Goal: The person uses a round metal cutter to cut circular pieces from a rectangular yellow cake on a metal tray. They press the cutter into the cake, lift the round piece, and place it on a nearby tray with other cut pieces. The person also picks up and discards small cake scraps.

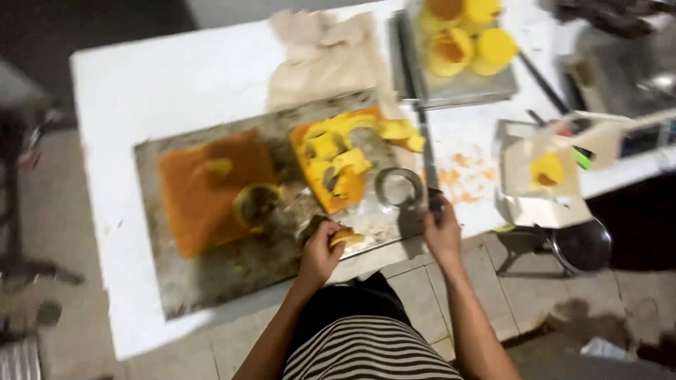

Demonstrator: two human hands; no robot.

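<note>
On the big metal tray [211, 281], beside the orange cake slab [204, 190], my left hand [320, 250] pinches a small yellow piece [347, 238]. My right hand [441, 229] is closed around a long knife [424, 151]. I judge I am trimming; next needs a steady cut.

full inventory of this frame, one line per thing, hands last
metal sheet: 1, grey, on white table
orange slab: 1, left on sheet
cut yellow-orange slab: 1, centre of sheet
ring cutter: 1, metal, right end of sheet
long knife: 1, dark blade, right edge of sheet
tray of yellow rounds: 1, top
cloth: 1, beige, top centre
stool: 1, metal, on floor
left hand: holds yellow piece
right hand: grips knife handle
</note>
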